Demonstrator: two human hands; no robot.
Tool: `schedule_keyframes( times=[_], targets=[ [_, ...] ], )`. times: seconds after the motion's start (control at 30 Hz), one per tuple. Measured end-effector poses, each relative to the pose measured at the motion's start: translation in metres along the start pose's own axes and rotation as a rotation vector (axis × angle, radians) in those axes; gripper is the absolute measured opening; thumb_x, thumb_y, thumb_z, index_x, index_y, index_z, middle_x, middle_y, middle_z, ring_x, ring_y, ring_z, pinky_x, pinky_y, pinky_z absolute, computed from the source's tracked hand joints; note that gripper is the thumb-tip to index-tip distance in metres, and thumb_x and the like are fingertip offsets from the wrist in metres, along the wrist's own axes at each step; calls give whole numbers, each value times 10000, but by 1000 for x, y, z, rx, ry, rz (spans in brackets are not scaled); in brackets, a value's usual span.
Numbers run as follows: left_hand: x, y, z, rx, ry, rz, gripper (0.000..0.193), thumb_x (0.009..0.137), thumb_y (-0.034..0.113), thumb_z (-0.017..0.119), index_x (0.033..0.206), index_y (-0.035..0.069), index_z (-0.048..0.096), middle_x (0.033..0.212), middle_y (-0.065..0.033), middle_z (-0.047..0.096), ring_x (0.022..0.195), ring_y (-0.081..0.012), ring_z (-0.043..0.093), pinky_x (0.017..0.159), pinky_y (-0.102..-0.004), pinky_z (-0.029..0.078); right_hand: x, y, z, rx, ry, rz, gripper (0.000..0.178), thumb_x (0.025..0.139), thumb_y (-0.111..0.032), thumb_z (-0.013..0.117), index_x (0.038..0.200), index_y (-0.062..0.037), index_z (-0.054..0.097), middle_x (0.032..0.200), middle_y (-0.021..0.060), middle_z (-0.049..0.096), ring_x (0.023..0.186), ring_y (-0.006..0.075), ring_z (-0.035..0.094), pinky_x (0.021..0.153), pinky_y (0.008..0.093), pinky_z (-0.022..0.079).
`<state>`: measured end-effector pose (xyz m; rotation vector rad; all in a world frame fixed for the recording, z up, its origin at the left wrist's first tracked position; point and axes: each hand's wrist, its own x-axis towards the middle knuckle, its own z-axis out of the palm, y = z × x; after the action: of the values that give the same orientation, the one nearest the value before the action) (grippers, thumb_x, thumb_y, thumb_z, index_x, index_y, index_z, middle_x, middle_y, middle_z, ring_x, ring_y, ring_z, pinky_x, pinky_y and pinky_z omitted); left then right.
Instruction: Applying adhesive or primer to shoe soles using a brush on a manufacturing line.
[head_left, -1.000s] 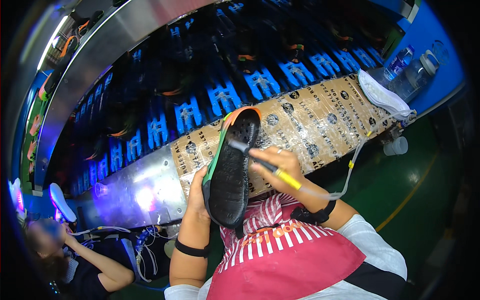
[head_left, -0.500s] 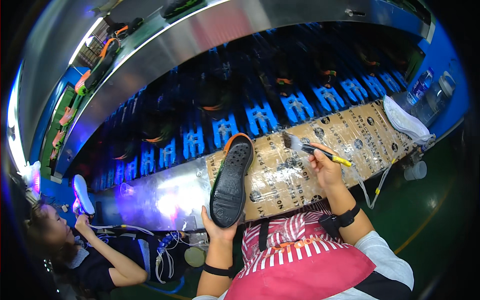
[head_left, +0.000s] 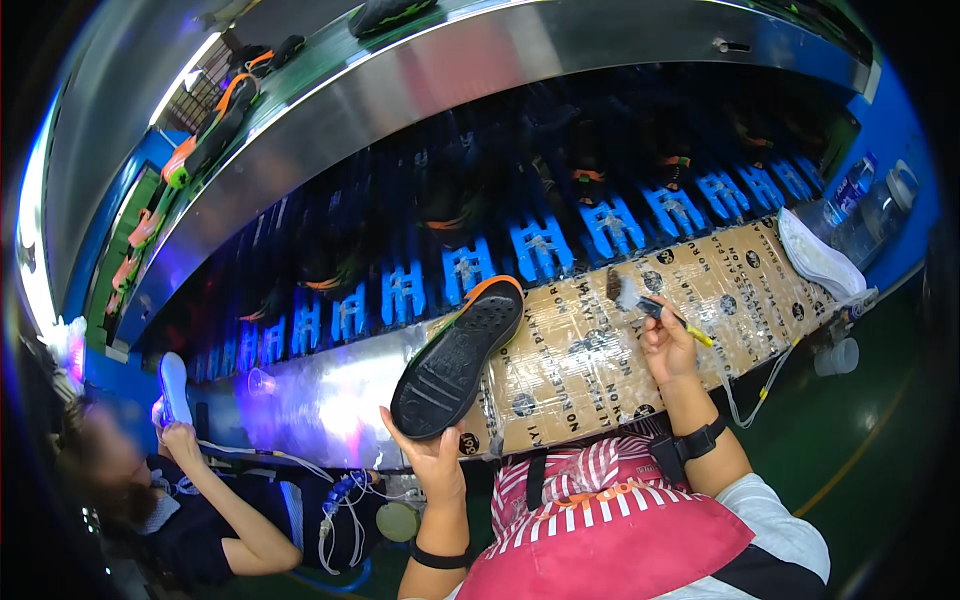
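- Nearest: red apron with white stripes (head_left: 620,530) on the person, at the near edge of the bench.
- Left hand (head_left: 435,468): grasping the lower end of a black, dimpled shoe sole with an orange and green edge (head_left: 455,360), thumb at its left side.
- Sole position: held above the bench in front of the person, tilted, orange-edged end pointing away and to the right.
- Right hand (head_left: 668,348): fingers closed round a brush with a black and yellow handle (head_left: 630,296), bristles pointing away and left, well apart from the sole. Bristle contact with the surface below: cannot tell.
- Beneath: printed brown cardboard sheet under clear tape (head_left: 570,380); bare shiny metal bench top (head_left: 330,400) to its left.
- Left side: co-worker's hand (head_left: 180,440) gripping a pale, bluish-lit sole (head_left: 174,388).
- Right end of bench: white sole-shaped piece (head_left: 815,250), beside a clear plastic bottle (head_left: 890,205).
- Beyond the bench: row of blue H-shaped holders (head_left: 540,248).
- Farthest: curved metal panel (head_left: 480,75).
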<state>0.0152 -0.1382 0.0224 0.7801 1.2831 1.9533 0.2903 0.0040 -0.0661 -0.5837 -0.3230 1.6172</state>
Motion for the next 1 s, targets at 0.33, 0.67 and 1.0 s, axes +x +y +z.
schedule_keyframes(
  times=[0.33, 0.67, 1.0],
  targets=[
    [30, 10, -19, 96, 41, 56, 744, 713, -33, 632, 1337, 34, 233, 1207, -124, 442, 1098, -207, 456, 965, -340, 346, -1, -1, 0, 34, -30, -1, 310, 851, -184, 575, 1113, -34, 506, 732, 55, 568, 555, 100, 500, 464, 205, 372],
    [40, 71, -29, 121, 132, 364, 614, 750, 91, 606, 1291, 7, 328, 1168, -128, 480, 1053, -223, 490, 956, -356, 371, -4, -5, -2, 14, -8, -9, 316, 853, -177, 572, 1121, -27, 495, 738, 71, 570, 556, 115, 498, 464, 211, 371],
    [98, 230, -52, -80, 397, 666, 478, 825, 414, 584, 1054, -4, 546, 986, -83, 602, 906, -153, 568, 776, -264, 430, -2, -4, 4, 33, -44, 6, 312, 841, -153, 587, 1105, -11, 501, 735, 71, 579, 558, 114, 513, 468, 215, 381]
  ],
)
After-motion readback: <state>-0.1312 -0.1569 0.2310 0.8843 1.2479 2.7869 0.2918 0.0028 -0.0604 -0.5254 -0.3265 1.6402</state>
